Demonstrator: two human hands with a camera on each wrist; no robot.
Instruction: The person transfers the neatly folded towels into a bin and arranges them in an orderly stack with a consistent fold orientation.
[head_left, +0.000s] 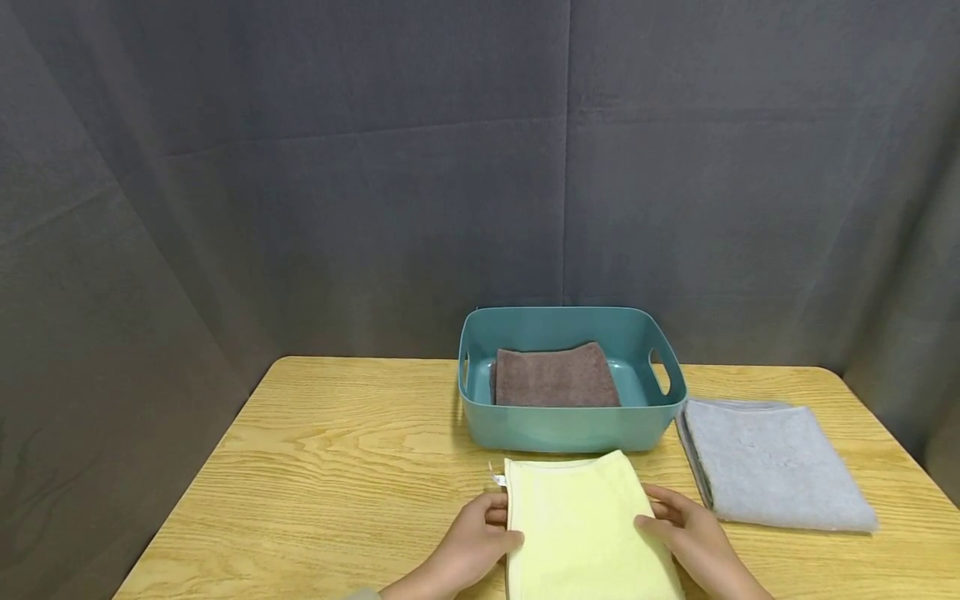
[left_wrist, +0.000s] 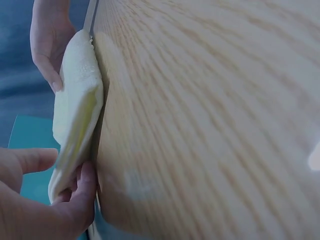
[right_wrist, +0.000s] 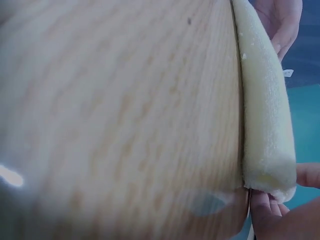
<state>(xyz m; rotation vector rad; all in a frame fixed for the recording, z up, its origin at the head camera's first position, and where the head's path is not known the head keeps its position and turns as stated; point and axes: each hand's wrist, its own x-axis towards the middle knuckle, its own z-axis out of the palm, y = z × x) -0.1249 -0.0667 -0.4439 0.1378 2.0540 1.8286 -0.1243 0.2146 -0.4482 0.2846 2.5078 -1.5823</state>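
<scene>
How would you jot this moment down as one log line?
left hand: holds yellow towel at left edge | right hand: holds its right edge | brown towel: in bin | grey towel: on table, right of bin

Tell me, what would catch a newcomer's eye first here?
Probably the yellow towel, bright at the bottom of the head view, held between the left hand and the right hand. Just behind it sits a teal bin with a brown towel inside. To the bin's right, a grey towel lies folded on the table.

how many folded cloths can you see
3: yellow cloth in front of the teal bin, brown cloth inside it, grey cloth to its right; more may be hidden underneath.
</scene>
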